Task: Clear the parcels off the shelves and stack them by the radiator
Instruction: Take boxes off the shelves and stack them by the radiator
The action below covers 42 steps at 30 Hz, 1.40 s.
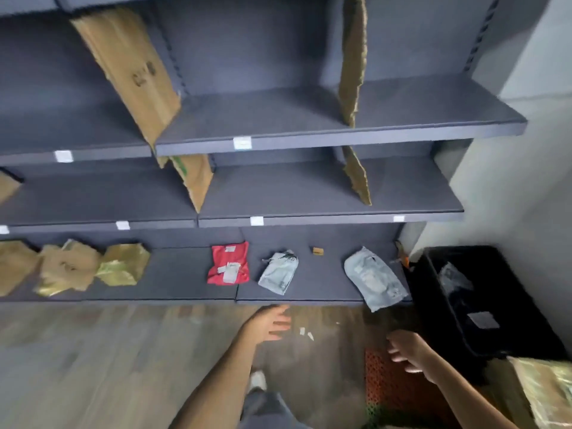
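Blurring from motion softens the whole view, so the print on the labels and on the cardboard cannot be read. At the left edge a tan parcel [14,266] is cut off, and at the lower right corner a yellowish bag [548,394] runs out of view. What lies inside the black bin [483,300] is hard to make out beyond something in clear plastic and a pale label.

Dark grey shelves [309,137] fill the upper part of the view, standing against a pale wall [510,196] on the right, over a wood-look floor [93,351]. An orange mat [390,385] lies on the floor near the bin.

Parcels remain only on the lowest shelf: a crumpled tan bag [69,267] and a yellow bag [123,264] on the left, a red parcel [229,264] in the middle, a small grey parcel [278,272] just beside it, and a larger grey parcel [374,280] hanging over the shelf's front edge near the bin. A tiny brown scrap [318,251] lies between the two grey ones. Torn cardboard dividers [130,72] lean on the two upper shelves.

The left hand [269,323] reaches toward the lowest shelf with fingers spread, holding nothing. The right hand [408,351] hangs near the bin, fingers loosely curled and empty. A shoe [258,380] shows below.
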Each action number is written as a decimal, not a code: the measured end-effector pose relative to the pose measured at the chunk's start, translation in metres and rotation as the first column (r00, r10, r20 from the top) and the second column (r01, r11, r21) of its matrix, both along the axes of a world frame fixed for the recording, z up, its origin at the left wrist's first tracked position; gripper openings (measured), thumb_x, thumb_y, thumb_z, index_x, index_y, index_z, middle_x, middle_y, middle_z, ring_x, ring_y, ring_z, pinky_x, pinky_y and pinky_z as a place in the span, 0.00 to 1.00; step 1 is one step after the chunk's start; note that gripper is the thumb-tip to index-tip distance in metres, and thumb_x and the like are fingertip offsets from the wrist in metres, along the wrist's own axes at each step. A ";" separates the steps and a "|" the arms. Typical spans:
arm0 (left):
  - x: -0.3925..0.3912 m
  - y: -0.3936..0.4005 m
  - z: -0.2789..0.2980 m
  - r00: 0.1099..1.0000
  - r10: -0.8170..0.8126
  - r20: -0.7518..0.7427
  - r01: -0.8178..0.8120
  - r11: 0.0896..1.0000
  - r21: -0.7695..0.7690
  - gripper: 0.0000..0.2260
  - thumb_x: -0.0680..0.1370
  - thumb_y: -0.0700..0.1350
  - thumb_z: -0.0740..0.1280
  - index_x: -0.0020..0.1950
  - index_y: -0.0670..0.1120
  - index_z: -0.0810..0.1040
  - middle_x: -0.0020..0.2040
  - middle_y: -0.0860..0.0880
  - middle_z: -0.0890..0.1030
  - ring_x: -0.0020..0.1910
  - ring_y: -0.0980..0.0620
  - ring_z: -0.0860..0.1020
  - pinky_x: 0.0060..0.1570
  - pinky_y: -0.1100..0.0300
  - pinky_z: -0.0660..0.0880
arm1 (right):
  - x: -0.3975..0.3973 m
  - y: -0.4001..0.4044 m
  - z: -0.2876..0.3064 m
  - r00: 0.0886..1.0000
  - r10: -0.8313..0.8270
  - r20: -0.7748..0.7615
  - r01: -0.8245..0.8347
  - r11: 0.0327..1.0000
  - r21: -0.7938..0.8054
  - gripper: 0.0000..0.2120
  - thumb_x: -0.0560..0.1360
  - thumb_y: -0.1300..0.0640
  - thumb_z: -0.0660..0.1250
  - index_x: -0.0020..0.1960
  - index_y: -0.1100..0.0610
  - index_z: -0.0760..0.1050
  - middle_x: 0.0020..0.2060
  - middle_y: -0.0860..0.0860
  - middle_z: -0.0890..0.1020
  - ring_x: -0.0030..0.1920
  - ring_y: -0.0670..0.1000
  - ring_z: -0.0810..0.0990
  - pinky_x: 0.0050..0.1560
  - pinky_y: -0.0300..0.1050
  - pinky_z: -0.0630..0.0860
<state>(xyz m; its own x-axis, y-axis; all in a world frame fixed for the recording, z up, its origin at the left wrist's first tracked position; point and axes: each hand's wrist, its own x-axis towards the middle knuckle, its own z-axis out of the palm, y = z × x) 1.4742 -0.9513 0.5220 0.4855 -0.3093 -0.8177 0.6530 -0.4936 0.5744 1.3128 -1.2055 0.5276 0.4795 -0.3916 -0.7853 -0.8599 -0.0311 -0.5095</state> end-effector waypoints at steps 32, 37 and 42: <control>0.138 0.719 -0.023 0.524 0.850 0.053 -0.851 0.525 -0.010 0.16 0.82 0.46 0.54 0.68 0.45 0.70 0.65 0.41 0.75 0.56 0.46 0.75 0.54 0.54 0.69 | 0.462 0.716 -0.045 0.462 0.887 0.020 -0.887 0.462 -0.024 0.06 0.78 0.57 0.60 0.50 0.59 0.74 0.38 0.54 0.76 0.39 0.53 0.74 0.35 0.40 0.64; 0.234 0.767 -0.060 0.455 0.889 -0.053 -0.884 0.458 0.093 0.16 0.82 0.46 0.54 0.69 0.45 0.70 0.66 0.41 0.74 0.64 0.43 0.74 0.62 0.51 0.69 | 0.578 0.774 -0.086 0.442 0.891 -0.108 -0.897 0.439 -0.053 0.09 0.78 0.59 0.57 0.40 0.60 0.69 0.37 0.56 0.74 0.38 0.54 0.75 0.43 0.46 0.67; 0.331 0.805 -0.097 0.382 0.922 -0.060 -0.915 0.387 0.118 0.16 0.82 0.44 0.54 0.68 0.43 0.70 0.63 0.40 0.76 0.56 0.46 0.76 0.56 0.55 0.69 | 0.676 0.835 -0.131 0.284 0.935 -0.212 -0.958 0.266 -0.110 0.13 0.77 0.63 0.56 0.34 0.60 0.67 0.30 0.55 0.69 0.32 0.53 0.69 0.35 0.43 0.62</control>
<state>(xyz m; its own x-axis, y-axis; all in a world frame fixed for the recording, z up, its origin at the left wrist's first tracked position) 1.8050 -0.1466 0.4252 0.3604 0.3203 -0.8761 0.7769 0.4167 0.4720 1.9889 -0.3707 0.3966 0.5479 0.1601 -0.8211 -0.1905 -0.9319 -0.3088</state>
